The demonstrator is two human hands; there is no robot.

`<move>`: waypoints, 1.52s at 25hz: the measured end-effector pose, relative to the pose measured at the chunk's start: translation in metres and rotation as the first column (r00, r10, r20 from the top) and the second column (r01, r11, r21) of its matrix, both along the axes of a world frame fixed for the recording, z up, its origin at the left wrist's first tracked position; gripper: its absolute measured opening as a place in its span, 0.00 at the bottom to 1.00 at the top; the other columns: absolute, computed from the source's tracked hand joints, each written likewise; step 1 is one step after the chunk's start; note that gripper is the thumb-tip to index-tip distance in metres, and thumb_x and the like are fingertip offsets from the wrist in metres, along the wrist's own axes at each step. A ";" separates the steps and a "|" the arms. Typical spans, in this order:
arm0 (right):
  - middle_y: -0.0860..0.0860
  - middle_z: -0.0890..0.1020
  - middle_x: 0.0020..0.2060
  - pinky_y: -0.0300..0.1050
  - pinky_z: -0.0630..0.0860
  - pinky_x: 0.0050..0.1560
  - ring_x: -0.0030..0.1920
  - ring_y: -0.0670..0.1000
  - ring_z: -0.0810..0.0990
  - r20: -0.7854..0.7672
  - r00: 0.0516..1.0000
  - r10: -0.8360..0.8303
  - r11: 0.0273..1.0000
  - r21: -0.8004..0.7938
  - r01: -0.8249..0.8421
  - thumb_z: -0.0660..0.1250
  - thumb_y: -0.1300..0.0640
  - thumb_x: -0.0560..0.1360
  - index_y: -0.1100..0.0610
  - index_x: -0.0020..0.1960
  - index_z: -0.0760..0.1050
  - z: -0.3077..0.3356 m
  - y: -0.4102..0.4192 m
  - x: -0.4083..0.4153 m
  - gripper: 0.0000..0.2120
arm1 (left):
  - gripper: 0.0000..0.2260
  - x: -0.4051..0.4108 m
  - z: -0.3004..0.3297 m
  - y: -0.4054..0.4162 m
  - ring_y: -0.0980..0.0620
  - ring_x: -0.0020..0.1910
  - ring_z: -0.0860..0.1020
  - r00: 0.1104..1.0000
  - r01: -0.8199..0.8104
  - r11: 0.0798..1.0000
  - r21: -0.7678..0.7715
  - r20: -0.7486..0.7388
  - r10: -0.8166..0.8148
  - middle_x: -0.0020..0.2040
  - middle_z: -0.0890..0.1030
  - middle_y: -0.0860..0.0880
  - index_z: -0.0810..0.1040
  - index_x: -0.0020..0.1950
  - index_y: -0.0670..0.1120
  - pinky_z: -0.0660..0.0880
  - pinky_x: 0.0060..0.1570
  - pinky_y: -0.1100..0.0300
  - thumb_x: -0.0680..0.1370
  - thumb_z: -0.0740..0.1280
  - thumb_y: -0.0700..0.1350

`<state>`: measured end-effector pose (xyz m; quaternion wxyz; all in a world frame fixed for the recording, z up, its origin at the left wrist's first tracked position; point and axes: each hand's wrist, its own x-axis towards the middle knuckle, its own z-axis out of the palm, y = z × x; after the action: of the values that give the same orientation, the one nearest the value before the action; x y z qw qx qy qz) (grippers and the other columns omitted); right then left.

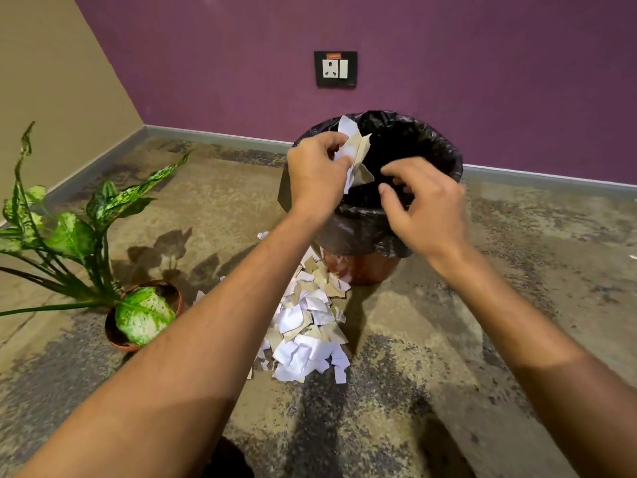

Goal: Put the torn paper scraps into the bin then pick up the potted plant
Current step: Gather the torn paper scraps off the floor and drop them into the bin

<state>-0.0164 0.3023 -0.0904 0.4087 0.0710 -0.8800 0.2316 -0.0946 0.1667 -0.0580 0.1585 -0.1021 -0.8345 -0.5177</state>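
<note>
A bin (441, 157) lined with a black bag stands on the floor near the purple wall. My left hand (315, 170) grips a bunch of white and beige paper scraps (355, 151) over the bin's left rim. Over the bin's front rim hovers my right hand (425, 205), fingers loosely curled and holding nothing. A pile of torn paper scraps (310, 322) lies on the floor in front of the bin. The potted plant (144, 313), in a terracotta pot with spotted green leaves, stands on the floor at the left.
The floor (517, 305) is mottled concrete. A beige wall (51, 98) meets the purple wall in the left corner. A wall socket (335, 69) sits above the bin. The plant's long leaves (69, 232) spread leftward.
</note>
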 end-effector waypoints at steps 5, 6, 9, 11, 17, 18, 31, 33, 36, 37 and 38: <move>0.48 0.82 0.37 0.44 0.79 0.33 0.35 0.48 0.80 0.201 0.964 0.176 0.948 0.229 -0.221 0.63 0.56 0.75 0.55 0.45 0.82 -0.065 -0.019 0.032 0.09 | 0.17 -0.015 -0.011 0.007 0.58 0.48 0.79 0.990 0.132 0.978 -0.161 0.069 -0.122 0.52 0.83 0.51 0.79 0.60 0.45 0.74 0.55 0.66 0.72 0.72 0.41; 0.47 0.82 0.37 0.46 0.79 0.33 0.35 0.48 0.81 0.317 0.933 0.171 0.937 0.241 -0.254 0.61 0.53 0.76 0.53 0.46 0.81 -0.082 -0.022 0.035 0.10 | 0.19 -0.011 -0.016 0.005 0.59 0.51 0.78 0.989 0.141 0.969 -0.201 0.061 -0.132 0.57 0.81 0.51 0.77 0.63 0.46 0.71 0.55 0.70 0.73 0.72 0.43; 0.46 0.81 0.46 0.48 0.80 0.41 0.42 0.48 0.81 0.662 0.746 0.075 0.905 0.268 -0.330 0.59 0.42 0.77 0.51 0.55 0.78 -0.132 -0.030 0.038 0.16 | 0.18 0.016 -0.037 -0.013 0.54 0.64 0.73 0.982 0.116 0.970 -0.213 -0.124 -0.145 0.64 0.77 0.49 0.76 0.64 0.45 0.69 0.66 0.57 0.75 0.69 0.44; 0.49 0.78 0.58 0.48 0.79 0.48 0.50 0.50 0.80 0.771 0.636 0.017 0.882 0.288 -0.372 0.61 0.34 0.73 0.50 0.65 0.71 -0.161 -0.033 0.039 0.27 | 0.16 0.042 -0.062 -0.030 0.49 0.68 0.70 0.955 0.079 0.964 -0.254 -0.259 -0.146 0.66 0.75 0.47 0.77 0.63 0.43 0.65 0.68 0.46 0.75 0.68 0.43; 0.53 0.48 0.77 0.52 0.73 0.62 0.72 0.58 0.63 0.903 0.430 0.017 0.854 0.210 -0.475 0.73 0.30 0.59 0.47 0.76 0.44 -0.214 -0.057 0.045 0.58 | 0.18 0.127 -0.173 -0.093 0.42 0.70 0.67 0.946 0.137 0.859 -0.493 -0.192 -0.261 0.71 0.70 0.44 0.73 0.65 0.43 0.65 0.67 0.43 0.77 0.65 0.45; 0.52 0.44 0.77 0.52 0.72 0.62 0.73 0.58 0.60 0.902 0.431 0.011 0.842 0.224 -0.491 0.74 0.32 0.59 0.47 0.77 0.42 -0.217 -0.063 0.046 0.59 | 0.21 0.133 -0.194 -0.105 0.42 0.72 0.65 0.970 0.159 0.819 -0.552 -0.069 -0.235 0.72 0.67 0.45 0.70 0.69 0.45 0.65 0.67 0.42 0.77 0.65 0.48; 0.54 0.65 0.70 0.52 0.79 0.46 0.56 0.59 0.78 0.847 0.528 0.067 0.823 0.253 -0.509 0.63 0.64 0.73 0.52 0.70 0.66 -0.221 -0.094 0.022 0.26 | 0.36 0.124 -0.265 -0.146 0.44 0.74 0.55 0.883 0.339 0.580 -0.741 0.463 0.075 0.76 0.53 0.46 0.50 0.77 0.56 0.71 0.64 0.52 0.75 0.68 0.54; 0.55 0.71 0.65 0.52 0.79 0.42 0.49 0.59 0.81 0.820 0.566 0.089 0.827 0.256 -0.501 0.64 0.66 0.70 0.55 0.63 0.73 -0.222 -0.095 0.019 0.22 | 0.26 0.114 -0.257 -0.144 0.47 0.67 0.66 0.901 0.296 0.601 -0.742 0.425 0.081 0.70 0.66 0.49 0.61 0.73 0.54 0.73 0.59 0.55 0.77 0.66 0.49; 0.54 0.74 0.63 0.53 0.79 0.38 0.44 0.61 0.81 0.799 0.585 0.136 0.867 0.190 -0.461 0.66 0.68 0.65 0.57 0.59 0.76 -0.225 -0.094 0.016 0.22 | 0.19 0.101 -0.244 -0.142 0.46 0.54 0.75 0.896 0.290 0.635 -0.716 0.436 0.082 0.58 0.77 0.48 0.68 0.69 0.52 0.73 0.50 0.57 0.79 0.61 0.42; 0.53 0.73 0.64 0.52 0.79 0.38 0.44 0.61 0.81 0.799 0.581 0.154 0.888 0.147 -0.436 0.67 0.68 0.65 0.56 0.60 0.75 -0.223 -0.094 0.015 0.24 | 0.18 0.099 -0.241 -0.142 0.46 0.53 0.76 0.888 0.298 0.644 -0.705 0.451 0.083 0.56 0.79 0.47 0.70 0.68 0.51 0.73 0.49 0.57 0.79 0.60 0.40; 0.52 0.70 0.67 0.52 0.78 0.37 0.43 0.61 0.81 0.801 0.575 0.165 0.902 0.114 -0.417 0.68 0.68 0.65 0.54 0.64 0.72 -0.220 -0.094 0.013 0.28 | 0.18 0.098 -0.239 -0.141 0.45 0.53 0.77 0.884 0.295 0.662 -0.689 0.461 0.085 0.56 0.79 0.46 0.71 0.68 0.49 0.72 0.49 0.58 0.79 0.59 0.39</move>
<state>-0.0031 0.2079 -0.3104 -0.0695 0.1686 -0.9681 0.1721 0.0037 0.0260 -0.2969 -0.1278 -0.0830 -0.9768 -0.1503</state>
